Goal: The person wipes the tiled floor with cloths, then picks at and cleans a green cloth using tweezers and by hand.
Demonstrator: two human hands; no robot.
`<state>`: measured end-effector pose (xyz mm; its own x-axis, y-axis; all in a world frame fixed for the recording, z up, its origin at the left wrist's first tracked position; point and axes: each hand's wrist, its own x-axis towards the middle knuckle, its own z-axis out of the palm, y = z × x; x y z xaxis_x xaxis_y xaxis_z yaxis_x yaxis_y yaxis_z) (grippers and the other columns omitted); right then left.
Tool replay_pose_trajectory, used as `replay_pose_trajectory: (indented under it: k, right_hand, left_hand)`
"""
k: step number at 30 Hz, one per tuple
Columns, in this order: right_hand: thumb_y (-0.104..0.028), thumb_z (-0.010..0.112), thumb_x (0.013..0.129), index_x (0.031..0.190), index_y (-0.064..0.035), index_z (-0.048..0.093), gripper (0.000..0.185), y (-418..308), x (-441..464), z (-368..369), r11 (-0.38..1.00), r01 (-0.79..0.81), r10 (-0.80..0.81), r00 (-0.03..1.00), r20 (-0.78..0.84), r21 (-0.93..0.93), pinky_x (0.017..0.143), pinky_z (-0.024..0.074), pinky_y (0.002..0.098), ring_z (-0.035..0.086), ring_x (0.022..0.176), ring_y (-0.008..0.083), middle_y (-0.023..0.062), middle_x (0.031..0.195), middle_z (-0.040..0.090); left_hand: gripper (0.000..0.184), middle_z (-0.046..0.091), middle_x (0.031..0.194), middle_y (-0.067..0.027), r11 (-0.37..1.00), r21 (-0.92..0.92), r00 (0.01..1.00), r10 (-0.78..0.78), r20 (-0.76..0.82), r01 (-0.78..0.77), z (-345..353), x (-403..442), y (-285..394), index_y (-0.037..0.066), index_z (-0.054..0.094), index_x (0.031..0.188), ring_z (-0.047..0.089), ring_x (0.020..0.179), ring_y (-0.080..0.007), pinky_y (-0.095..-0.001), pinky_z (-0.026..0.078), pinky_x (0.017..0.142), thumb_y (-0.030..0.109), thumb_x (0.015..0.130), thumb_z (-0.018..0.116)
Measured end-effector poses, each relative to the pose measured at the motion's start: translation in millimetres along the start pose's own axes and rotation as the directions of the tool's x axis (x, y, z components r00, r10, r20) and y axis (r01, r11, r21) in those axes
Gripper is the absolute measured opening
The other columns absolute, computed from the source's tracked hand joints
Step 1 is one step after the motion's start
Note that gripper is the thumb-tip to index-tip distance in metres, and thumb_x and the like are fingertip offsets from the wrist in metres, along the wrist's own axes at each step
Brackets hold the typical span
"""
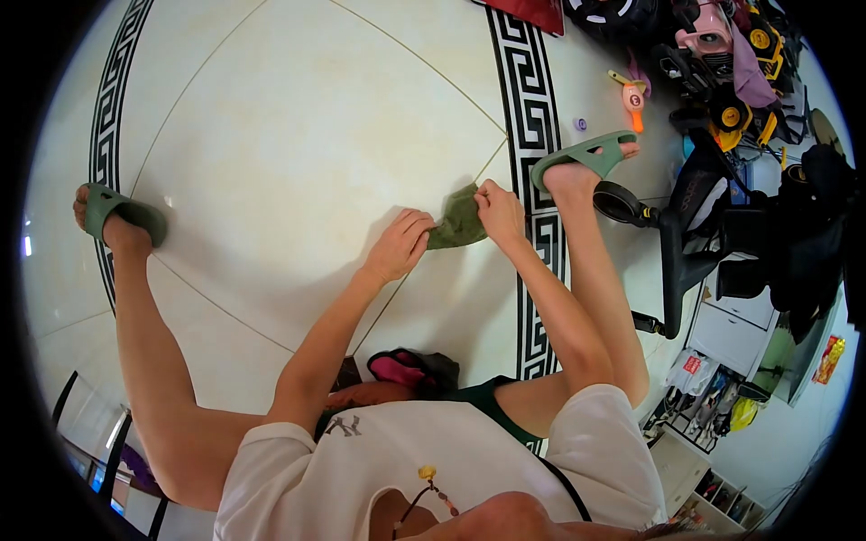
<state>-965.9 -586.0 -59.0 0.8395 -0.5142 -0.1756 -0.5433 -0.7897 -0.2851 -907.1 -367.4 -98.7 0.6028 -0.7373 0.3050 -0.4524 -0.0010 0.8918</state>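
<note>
A small olive-green cloth (458,220) is stretched between my two hands above the tiled floor. It is rumpled, and its shape does not show for certain whether it is a sock. My left hand (400,243) pinches its left end between thumb and fingers. At the opposite end, my right hand (500,213) grips the upper right edge with curled fingers. Below my hands, close to my body, lies a dark fabric item with a pink inside (401,368).
My feet in green slippers (135,221) are spread wide on pale tiles. To the right stand a black wheeled frame (672,261) and several toy vehicles (722,113). An orange toy (634,101) and a small purple ring (580,124) lie near my right foot.
</note>
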Motion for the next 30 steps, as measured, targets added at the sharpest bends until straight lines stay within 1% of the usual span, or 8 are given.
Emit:
replay_pose_trajectory:
  k: [4,10,14,15,18,19,25,30]
  right_hand:
    - [-0.018,0.065,0.079,0.073,-0.0078,0.066,0.012,4.8,12.5,1.1,0.990,-0.103,0.099,0.994,0.044,0.092,0.057,0.0486,0.0409,0.063,0.064,0.0306,0.0106,0.067,0.065]
    - [-0.020,0.068,0.074,0.070,-0.0082,0.069,0.013,11.9,50.6,-6.8,0.983,-0.176,0.177,0.984,0.028,-0.059,0.062,0.0514,0.0403,0.065,0.069,0.0311,0.0126,0.069,0.066]
    - [-0.021,0.067,0.075,0.074,-0.0090,0.069,0.012,17.9,85.5,-19.9,0.959,-0.246,0.250,0.968,0.015,-0.140,0.067,0.0519,0.0425,0.065,0.077,0.0338,0.0148,0.079,0.068]
    - [-0.019,0.066,0.074,0.076,-0.0092,0.069,0.010,17.2,94.1,-25.0,0.956,-0.256,0.258,0.966,-0.008,-0.144,0.070,0.0523,0.0431,0.065,0.082,0.0344,0.0150,0.085,0.068]
    - [-0.016,0.065,0.073,0.077,-0.0088,0.068,0.009,27.3,124.6,-26.4,0.922,-0.280,0.267,0.960,-0.085,-0.266,0.071,0.0525,0.0432,0.065,0.084,0.0347,0.0150,0.087,0.068]
    - [-0.014,0.063,0.072,0.079,-0.0095,0.068,0.009,26.9,130.6,-31.0,0.917,-0.286,0.281,0.958,-0.058,-0.278,0.072,0.0524,0.0426,0.065,0.084,0.0347,0.0146,0.088,0.068]
    - [-0.013,0.064,0.071,0.081,-0.0103,0.067,0.011,16.5,112.8,-31.1,0.930,-0.169,0.196,0.979,0.052,-0.326,0.072,0.0519,0.0425,0.065,0.083,0.0334,0.0130,0.088,0.068]
    - [-0.011,0.065,0.069,0.079,-0.0078,0.066,0.011,-4.1,62.3,-14.3,0.934,-0.001,0.059,0.987,0.150,-0.358,0.070,0.0522,0.0424,0.065,0.079,0.0335,0.0149,0.081,0.067]
  left_hand:
    - [0.018,0.057,0.102,-0.0137,1.000,0.008,1.000,-0.011,-0.003,0.011,0.7,-0.5,0.1,0.000,0.056,0.100,0.053,0.098,-0.0319,-0.0393,0.046,0.086,0.000,0.082,0.055]
    - [0.021,0.057,0.104,-0.0144,0.999,-0.026,0.999,-0.043,0.018,0.044,0.8,-1.2,-0.5,-0.001,0.056,0.101,0.053,0.099,-0.0338,-0.0403,0.045,0.086,-0.002,0.080,0.055]
    - [0.021,0.057,0.105,-0.0146,0.999,-0.022,0.999,-0.022,0.028,0.023,0.1,-1.8,-3.1,-0.001,0.056,0.101,0.053,0.099,-0.0336,-0.0398,0.045,0.087,-0.002,0.079,0.055]
    - [0.020,0.057,0.104,-0.0146,1.000,-0.022,1.000,-0.013,0.025,0.014,-0.3,-1.2,-3.7,-0.001,0.056,0.100,0.053,0.099,-0.0333,-0.0396,0.045,0.087,-0.001,0.080,0.056]
    - [0.020,0.057,0.104,-0.0152,0.999,-0.033,1.000,-0.011,0.021,0.012,-1.7,-0.3,-2.2,-0.001,0.056,0.101,0.053,0.099,-0.0336,-0.0395,0.045,0.087,-0.001,0.081,0.056]
    - [0.021,0.057,0.104,-0.0155,0.999,-0.036,1.000,-0.013,0.019,0.014,-2.2,-0.1,-1.6,-0.001,0.056,0.101,0.053,0.099,-0.0340,-0.0395,0.045,0.087,-0.001,0.081,0.056]
    - [0.026,0.055,0.108,-0.0164,0.999,-0.040,1.000,0.025,-0.008,-0.025,-4.1,0.0,-0.4,-0.001,0.055,0.106,0.051,0.101,-0.0356,-0.0400,0.044,0.088,-0.003,0.080,0.055]
    - [0.039,0.051,0.120,-0.0145,0.999,-0.003,0.999,-0.052,-0.004,0.052,-5.4,1.1,6.7,0.000,0.051,0.116,0.047,0.110,-0.0343,-0.0407,0.041,0.094,-0.004,0.078,0.053]
